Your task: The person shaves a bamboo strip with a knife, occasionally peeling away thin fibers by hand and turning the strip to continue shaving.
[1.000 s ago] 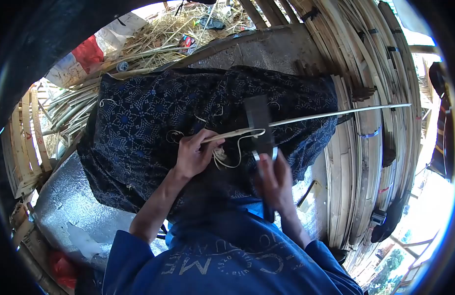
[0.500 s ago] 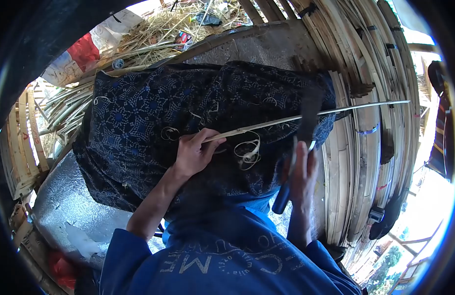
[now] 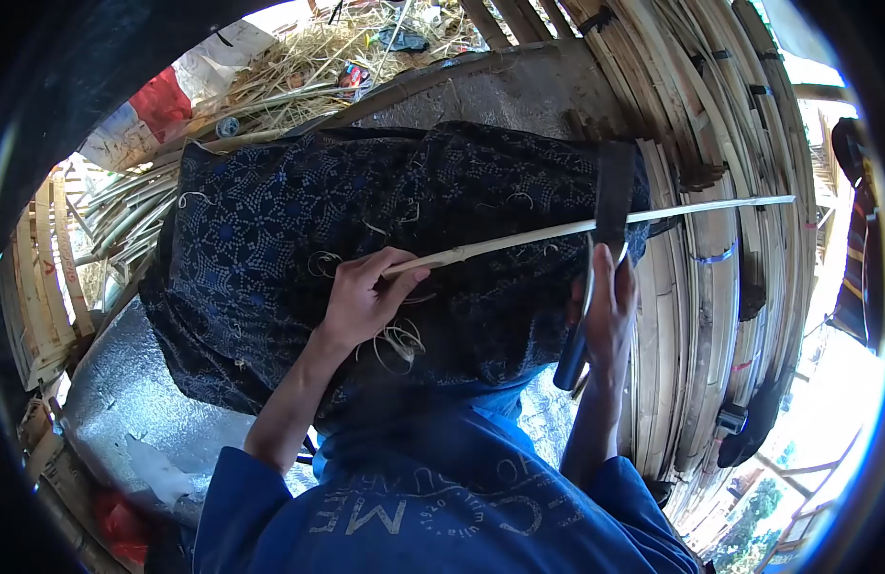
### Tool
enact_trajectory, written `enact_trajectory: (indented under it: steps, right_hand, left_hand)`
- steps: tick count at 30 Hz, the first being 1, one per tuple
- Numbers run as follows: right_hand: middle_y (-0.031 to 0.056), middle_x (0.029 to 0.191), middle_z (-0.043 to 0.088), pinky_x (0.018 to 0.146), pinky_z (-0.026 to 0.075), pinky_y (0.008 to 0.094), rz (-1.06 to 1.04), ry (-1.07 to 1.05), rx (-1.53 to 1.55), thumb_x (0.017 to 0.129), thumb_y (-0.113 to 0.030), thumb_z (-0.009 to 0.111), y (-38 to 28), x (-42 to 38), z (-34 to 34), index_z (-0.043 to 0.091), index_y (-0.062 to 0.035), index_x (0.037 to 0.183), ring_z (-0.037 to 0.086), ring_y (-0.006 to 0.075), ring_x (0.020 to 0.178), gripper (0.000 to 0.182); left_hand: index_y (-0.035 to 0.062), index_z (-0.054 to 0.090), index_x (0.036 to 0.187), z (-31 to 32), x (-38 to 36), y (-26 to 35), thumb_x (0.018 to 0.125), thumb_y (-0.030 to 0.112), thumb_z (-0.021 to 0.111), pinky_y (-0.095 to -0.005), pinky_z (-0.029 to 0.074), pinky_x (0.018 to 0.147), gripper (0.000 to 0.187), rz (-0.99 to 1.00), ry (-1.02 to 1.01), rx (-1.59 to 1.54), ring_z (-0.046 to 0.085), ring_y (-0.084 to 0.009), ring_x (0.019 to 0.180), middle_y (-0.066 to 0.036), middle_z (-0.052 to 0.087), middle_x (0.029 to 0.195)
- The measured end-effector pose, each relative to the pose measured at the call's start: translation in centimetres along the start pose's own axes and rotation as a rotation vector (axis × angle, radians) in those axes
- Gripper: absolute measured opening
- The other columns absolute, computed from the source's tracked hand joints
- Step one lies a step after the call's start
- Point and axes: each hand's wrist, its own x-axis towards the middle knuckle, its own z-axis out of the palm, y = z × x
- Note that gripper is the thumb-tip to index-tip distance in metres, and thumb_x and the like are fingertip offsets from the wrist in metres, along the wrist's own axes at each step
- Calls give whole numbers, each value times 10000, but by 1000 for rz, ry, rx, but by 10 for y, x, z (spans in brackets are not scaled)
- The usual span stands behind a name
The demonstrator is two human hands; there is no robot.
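My left hand (image 3: 368,295) pinches the near end of a long, thin bamboo strip (image 3: 519,239) between thumb and fingers. The strip slants up to the right across my lap, its far end over the stacked bamboo. My right hand (image 3: 610,311) is closed on a knife with a wide dark blade (image 3: 613,191) and a dark blue handle (image 3: 570,362). The blade crosses the strip right of its middle and hides a short piece of it. Curled shavings (image 3: 401,346) rest on the dark patterned cloth (image 3: 242,249) over my legs, below my left hand.
Long bundled bamboo slats (image 3: 720,258) curve along the right side. A silvery sheet (image 3: 132,383) lies under me at left. Straw-like scraps (image 3: 299,72) and a red plastic piece (image 3: 162,100) are at the back, with loose strips (image 3: 127,220) at left.
My right hand and the knife have shifted a little to the right and up. My left hand has moved slightly left. The curled shavings now lie lower and further left.
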Motion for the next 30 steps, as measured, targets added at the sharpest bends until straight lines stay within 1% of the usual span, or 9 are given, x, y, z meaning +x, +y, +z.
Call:
enact_trajectory:
  steps: [3,6,19,24,25,26,27,28,30]
  right_hand:
    - [5,612,505,396,405,225,37,-64,-14,1007,-411,464,3,4,3,558,-81,1097,509,85,455,354]
    - [11,605,509,399,418,228,51,-96,6,1017,-421,437,6,6,-3,549,-81,1150,523,95,457,382]
    - [-6,601,520,416,399,206,23,4,48,993,-409,492,31,8,-36,565,-63,1136,511,75,461,381]
    - [8,638,549,424,404,221,94,-163,100,979,-462,500,22,-16,-4,539,-85,1143,520,96,478,413]
    - [-2,648,540,435,423,237,-118,-89,-54,976,-464,501,56,-20,14,531,-92,1107,511,104,480,396]
    - [51,638,578,456,459,328,-346,-186,-230,982,-432,498,53,-33,24,509,-77,1075,577,183,499,366]
    - [140,637,607,486,465,435,35,-379,-222,988,-354,510,40,-40,35,491,-47,1058,647,289,569,316]
    - [204,637,604,502,455,471,-25,-494,-164,980,-271,537,19,-60,45,476,-20,1051,670,355,623,268]
    - [180,611,588,487,465,426,-297,-587,-173,976,-210,546,26,-73,58,471,-12,1051,652,324,562,225]
  left_hand:
    - [23,637,804,-14,0,0,927,266,655,-244,360,412,273,-174,-135,-74,508,-76,442,-36,545,534]
    - [83,569,653,-29,3,5,960,403,567,-218,296,393,444,-808,-295,-965,436,-64,402,3,495,498]
    - [-9,642,1064,-70,9,33,983,308,548,-191,454,571,340,-491,-163,-199,627,-71,705,-66,691,824]
    - [-7,711,958,-51,3,41,901,184,687,-224,502,558,201,-657,-238,-218,647,-89,622,-62,700,736]
    - [-7,711,958,-46,0,40,901,184,687,-224,502,558,201,-658,-240,-218,647,-89,622,-62,700,736]
    - [-3,710,969,-42,-4,40,900,188,687,-223,507,558,204,-610,-203,-166,649,-86,615,-64,702,730]
    - [1,709,980,-38,-6,40,899,192,687,-223,511,558,208,-560,-164,-115,651,-82,607,-66,704,725]
    - [14,713,970,-35,-5,43,901,172,684,-226,508,547,175,-581,-128,-68,657,-77,602,-63,709,715]
    - [18,713,966,-32,-11,37,902,159,679,-226,505,542,159,-513,-89,-103,661,-81,607,-64,713,722]
